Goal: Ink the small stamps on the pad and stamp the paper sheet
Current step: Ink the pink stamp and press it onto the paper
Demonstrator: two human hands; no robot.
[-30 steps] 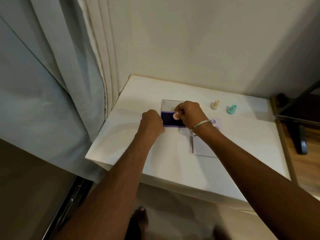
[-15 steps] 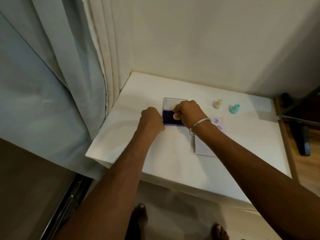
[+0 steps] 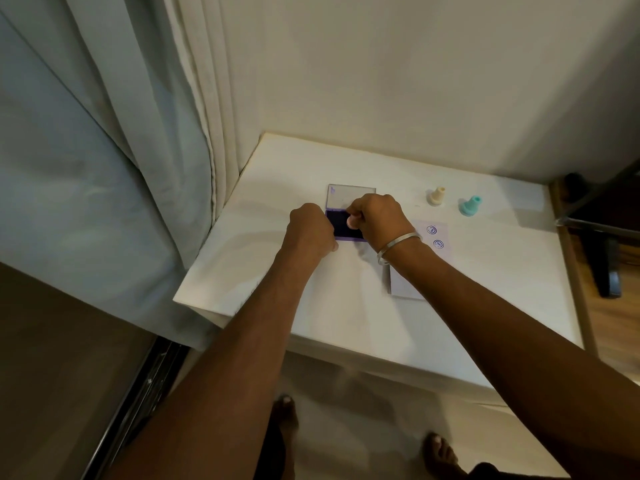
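Change: over the last second the right hand (image 3: 379, 220) has stayed on the ink pad (image 3: 341, 226), curling a little tighter, so less of the pink stamp (image 3: 351, 221) shows than before; the left hand (image 3: 311, 230) has kept its place at the pad's left edge.
Right hand: fingers curled round the pink stamp, pressing it down on the dark ink surface; only the stamp's pale end shows under the thumb.
Left hand: fingers curled at the left edge of the pad; whether it grips the pad or only rests against it I cannot tell.
Ink pad: open on the white table (image 3: 242, 258), its clear lid (image 3: 349, 194) lying flat behind it, toward the wall.
Paper sheet (image 3: 440, 240): just right of the pad, partly under the right forearm, with 2 round blue prints near its far right corner.
Other stamps: 1 cream stamp (image 3: 436, 196) and 1 teal stamp (image 3: 469, 206) standing upright beyond the sheet, near each other but apart.
Bracelet (image 3: 398, 242): silver band on the right wrist.
Surroundings: curtain (image 3: 104, 150) at the left.
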